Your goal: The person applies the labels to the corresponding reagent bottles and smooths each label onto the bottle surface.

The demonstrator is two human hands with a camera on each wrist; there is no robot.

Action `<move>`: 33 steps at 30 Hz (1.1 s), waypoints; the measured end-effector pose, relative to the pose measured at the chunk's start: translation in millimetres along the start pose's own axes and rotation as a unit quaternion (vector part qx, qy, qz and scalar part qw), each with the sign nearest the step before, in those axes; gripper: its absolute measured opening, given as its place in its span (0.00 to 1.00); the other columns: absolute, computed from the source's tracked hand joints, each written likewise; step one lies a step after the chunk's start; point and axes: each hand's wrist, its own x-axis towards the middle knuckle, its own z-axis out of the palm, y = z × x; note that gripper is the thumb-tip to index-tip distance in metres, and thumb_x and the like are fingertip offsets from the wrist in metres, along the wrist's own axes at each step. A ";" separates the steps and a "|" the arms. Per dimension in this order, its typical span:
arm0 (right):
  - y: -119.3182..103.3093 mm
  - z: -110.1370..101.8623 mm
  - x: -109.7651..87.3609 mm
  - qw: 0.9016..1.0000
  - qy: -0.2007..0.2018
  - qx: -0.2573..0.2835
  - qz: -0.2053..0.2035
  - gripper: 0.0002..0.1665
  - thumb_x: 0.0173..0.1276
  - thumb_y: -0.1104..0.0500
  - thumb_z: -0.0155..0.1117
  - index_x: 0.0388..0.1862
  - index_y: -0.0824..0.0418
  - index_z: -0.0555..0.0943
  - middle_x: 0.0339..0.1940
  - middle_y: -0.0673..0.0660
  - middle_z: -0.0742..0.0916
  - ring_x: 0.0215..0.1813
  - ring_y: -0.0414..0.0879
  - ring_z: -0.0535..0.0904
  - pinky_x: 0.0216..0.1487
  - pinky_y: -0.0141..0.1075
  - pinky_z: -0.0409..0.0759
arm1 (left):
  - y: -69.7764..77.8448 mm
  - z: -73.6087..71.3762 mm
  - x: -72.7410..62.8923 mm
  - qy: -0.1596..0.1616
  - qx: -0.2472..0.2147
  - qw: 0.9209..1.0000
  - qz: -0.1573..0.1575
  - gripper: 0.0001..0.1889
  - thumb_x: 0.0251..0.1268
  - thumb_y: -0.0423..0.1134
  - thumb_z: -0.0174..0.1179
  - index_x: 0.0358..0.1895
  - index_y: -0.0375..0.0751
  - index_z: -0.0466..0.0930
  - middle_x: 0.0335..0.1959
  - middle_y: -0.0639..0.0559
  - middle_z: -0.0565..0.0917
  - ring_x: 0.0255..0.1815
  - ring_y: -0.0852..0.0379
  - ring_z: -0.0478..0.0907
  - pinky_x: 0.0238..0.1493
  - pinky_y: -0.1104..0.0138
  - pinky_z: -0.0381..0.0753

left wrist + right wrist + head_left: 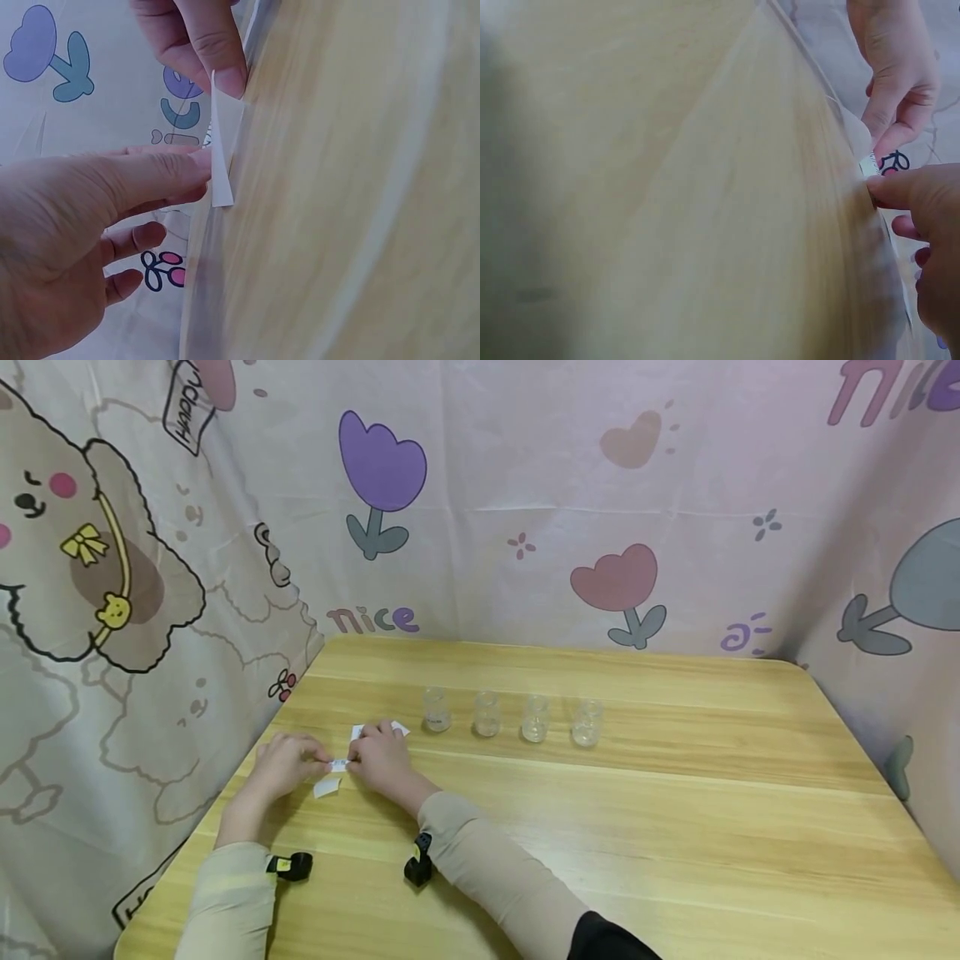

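Note:
A small white label strip with print on it [340,766] is stretched between both hands over the left part of the table. My left hand [287,766] pinches its left end between thumb and finger, the other fingers loosely bent in the left wrist view. The opposite end is pinched by my right hand [381,758]. A plain white paper piece [327,787] lies just in front of the strip. Behind the right hand, more white paper [357,732] shows, partly hidden by the fingers. In the right wrist view the strip [869,166] shows between both hands' fingertips.
Several small clear glass jars [487,714] stand in a row on the wooden table [675,827], right of the hands. A printed curtain [495,460] hangs along the back and sides of the table. Black wrist cameras [291,866] sit on both sleeves.

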 end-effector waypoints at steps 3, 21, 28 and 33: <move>2.0 -0.4 0.3 1.000 0.005 0.001 -0.003 0.07 0.65 0.40 0.64 0.35 0.36 0.87 0.45 0.37 0.81 0.51 0.38 0.68 0.49 0.33 0.65 | 2.5 -0.8 0.3 0.004 -0.003 1.000 0.004 0.02 0.55 0.41 0.70 0.29 0.51 0.86 0.41 0.48 0.88 0.49 0.38 0.73 0.44 0.46 0.60; 19.8 -30.8 -22.8 0.990 0.119 0.016 -0.080 0.08 0.63 0.43 0.68 0.34 0.43 0.88 0.42 0.42 0.85 0.45 0.38 0.74 0.50 0.31 0.69 | 33.1 -20.2 -12.4 0.041 -0.036 0.998 0.029 0.04 0.57 0.40 0.69 0.36 0.47 0.87 0.47 0.40 0.85 0.52 0.36 0.72 0.49 0.42 0.59; 30.9 -47.1 -40.4 0.982 0.160 0.048 -0.086 0.07 0.62 0.45 0.69 0.33 0.45 0.88 0.43 0.44 0.84 0.49 0.41 0.74 0.51 0.33 0.69 | 48.5 -17.5 -12.8 0.082 -0.059 0.993 0.067 0.03 0.55 0.39 0.70 0.32 0.49 0.86 0.42 0.43 0.86 0.51 0.39 0.74 0.53 0.40 0.60; 44.3 -55.2 -51.5 0.975 0.190 0.065 -0.100 0.06 0.63 0.48 0.70 0.33 0.47 0.88 0.41 0.46 0.83 0.49 0.43 0.74 0.53 0.35 0.72 | 63.0 -16.4 -9.4 0.090 -0.069 0.989 0.094 0.04 0.55 0.39 0.71 0.35 0.50 0.87 0.42 0.46 0.87 0.50 0.44 0.73 0.53 0.44 0.61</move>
